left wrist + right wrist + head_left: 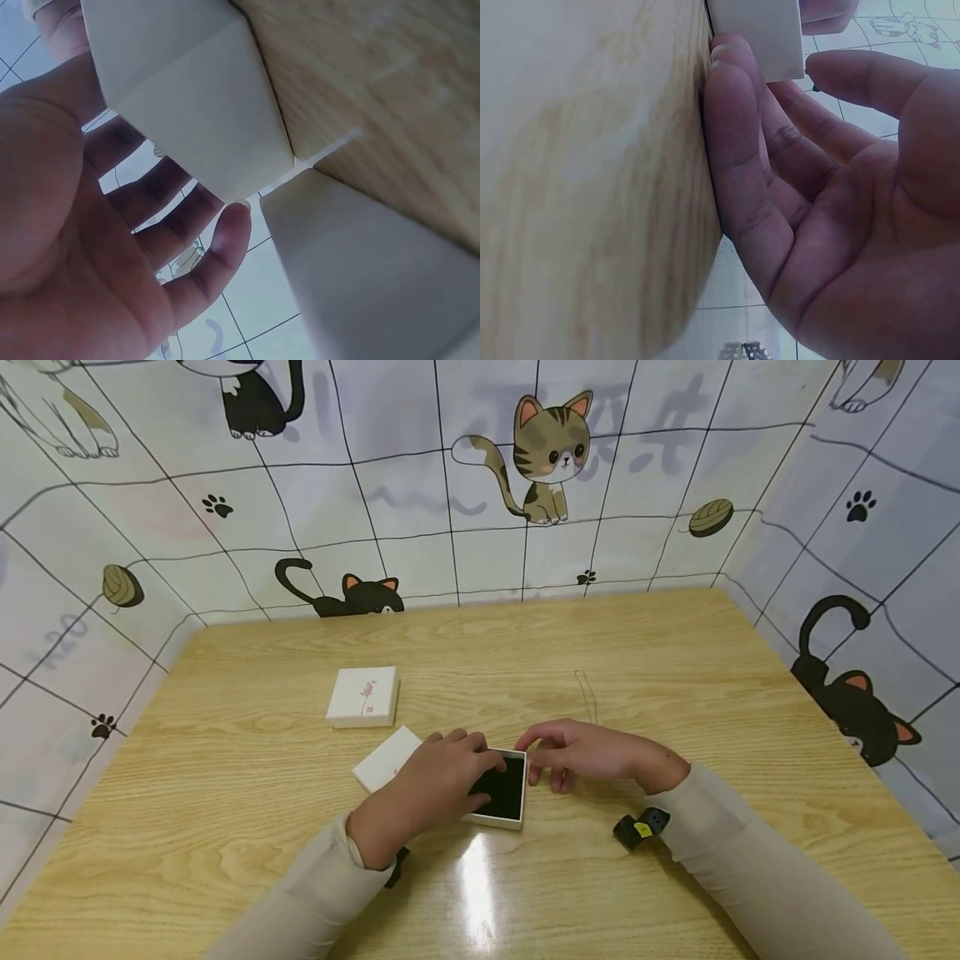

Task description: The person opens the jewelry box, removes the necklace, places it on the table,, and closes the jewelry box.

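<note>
A small open white box (521, 822) with a black lining (501, 793) lies on the table between the hands. My left hand (442, 777) is over its left part, with thumb and forefinger apart above or on the black lining. In the left wrist view, my little finger's tip is at the edge of the box's white side (202, 112). My right hand (592, 752) is at the box's right side, fingers loosely bent, forefinger near the far corner. In the right wrist view, its lower fingers rest along the table and the thumb tip is close to the box's white wall (761, 37).
A white lid-like piece (386, 760) with a faint print lies partly under the left hand. Farther back sits a closed white box (363, 697) with a pink flower print. A thin loop of cord or wire (587, 693) lies behind the right hand. Cat-patterned cloth walls (487, 560) edge the wooden table (637, 652).
</note>
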Demonstrator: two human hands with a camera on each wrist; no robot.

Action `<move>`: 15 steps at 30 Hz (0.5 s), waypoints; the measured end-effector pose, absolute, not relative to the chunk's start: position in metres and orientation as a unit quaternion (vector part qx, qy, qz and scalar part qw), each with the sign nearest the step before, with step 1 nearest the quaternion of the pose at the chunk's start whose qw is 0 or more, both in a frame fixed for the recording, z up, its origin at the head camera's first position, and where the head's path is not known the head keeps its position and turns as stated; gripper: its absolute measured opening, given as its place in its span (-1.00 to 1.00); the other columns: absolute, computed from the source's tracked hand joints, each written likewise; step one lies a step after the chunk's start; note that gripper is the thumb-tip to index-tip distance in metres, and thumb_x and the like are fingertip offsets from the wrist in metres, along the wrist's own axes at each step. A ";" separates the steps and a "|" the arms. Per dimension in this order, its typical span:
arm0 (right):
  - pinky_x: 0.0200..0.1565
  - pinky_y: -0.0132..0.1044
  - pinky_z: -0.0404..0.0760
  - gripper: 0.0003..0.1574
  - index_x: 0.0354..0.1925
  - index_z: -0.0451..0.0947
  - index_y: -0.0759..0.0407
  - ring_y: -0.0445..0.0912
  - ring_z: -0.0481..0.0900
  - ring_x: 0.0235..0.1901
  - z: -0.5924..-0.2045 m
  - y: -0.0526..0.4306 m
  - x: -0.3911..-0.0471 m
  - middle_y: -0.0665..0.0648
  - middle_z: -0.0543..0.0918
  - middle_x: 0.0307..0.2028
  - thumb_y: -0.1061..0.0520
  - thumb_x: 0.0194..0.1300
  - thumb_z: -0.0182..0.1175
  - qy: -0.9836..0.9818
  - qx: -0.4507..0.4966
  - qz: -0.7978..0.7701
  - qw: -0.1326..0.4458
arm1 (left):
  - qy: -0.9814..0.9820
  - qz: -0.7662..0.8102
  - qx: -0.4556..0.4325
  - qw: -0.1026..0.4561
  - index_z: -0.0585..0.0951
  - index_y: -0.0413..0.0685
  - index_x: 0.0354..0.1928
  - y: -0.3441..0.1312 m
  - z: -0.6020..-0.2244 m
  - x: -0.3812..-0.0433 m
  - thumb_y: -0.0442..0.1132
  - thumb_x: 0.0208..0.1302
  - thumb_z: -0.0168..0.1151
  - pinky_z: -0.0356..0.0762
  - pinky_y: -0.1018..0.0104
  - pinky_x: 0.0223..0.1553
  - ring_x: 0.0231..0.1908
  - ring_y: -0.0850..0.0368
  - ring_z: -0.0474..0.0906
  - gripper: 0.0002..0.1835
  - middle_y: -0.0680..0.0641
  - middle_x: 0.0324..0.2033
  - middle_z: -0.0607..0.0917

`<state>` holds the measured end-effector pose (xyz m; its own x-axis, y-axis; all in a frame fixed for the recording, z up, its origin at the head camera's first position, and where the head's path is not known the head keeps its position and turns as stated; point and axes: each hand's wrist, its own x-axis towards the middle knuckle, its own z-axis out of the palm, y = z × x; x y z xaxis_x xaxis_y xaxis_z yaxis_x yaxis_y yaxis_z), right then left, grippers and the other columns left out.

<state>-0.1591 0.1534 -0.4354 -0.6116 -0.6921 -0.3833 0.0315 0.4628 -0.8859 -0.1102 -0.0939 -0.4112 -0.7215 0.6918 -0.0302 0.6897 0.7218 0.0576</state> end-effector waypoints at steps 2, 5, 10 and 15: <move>-0.27 -0.20 0.66 -0.58 0.28 0.39 0.17 -0.06 0.63 -0.39 -0.436 0.153 -0.159 0.16 0.71 -0.18 0.07 0.56 -0.02 0.763 -0.215 -0.472 0.386 | 0.928 0.021 0.371 0.026 0.67 0.22 0.06 -0.094 -0.412 -0.110 0.02 0.17 0.47 0.57 0.09 -0.10 -0.08 0.09 0.56 -0.60 0.06 -0.09 0.65; -0.27 -0.20 0.66 -0.58 0.27 0.40 0.16 -0.05 0.63 -0.38 -0.436 0.153 -0.159 0.17 0.71 -0.18 0.07 0.55 -0.01 0.763 -0.214 -0.473 0.385 | 0.929 0.023 0.368 0.025 0.67 0.21 0.05 -0.094 -0.412 -0.111 0.02 0.16 0.47 0.57 0.09 -0.10 -0.09 0.09 0.56 -0.60 0.06 -0.09 0.65; -0.27 -0.20 0.65 -0.59 0.27 0.40 0.16 -0.05 0.62 -0.39 -0.436 0.152 -0.160 0.16 0.70 -0.18 0.08 0.55 -0.01 0.763 -0.213 -0.473 0.387 | 0.930 0.030 0.364 0.027 0.68 0.20 0.04 -0.093 -0.414 -0.111 0.01 0.15 0.49 0.57 0.07 -0.09 -0.08 0.08 0.56 -0.60 0.05 -0.10 0.65; -0.27 -0.20 0.65 -0.58 0.27 0.40 0.17 -0.05 0.62 -0.39 -0.436 0.153 -0.159 0.16 0.70 -0.18 0.07 0.55 0.00 0.763 -0.209 -0.474 0.387 | 0.932 0.030 0.360 0.030 0.67 0.19 0.05 -0.091 -0.414 -0.111 0.01 0.14 0.49 0.59 0.07 -0.08 -0.08 0.07 0.56 -0.59 0.04 -0.09 0.64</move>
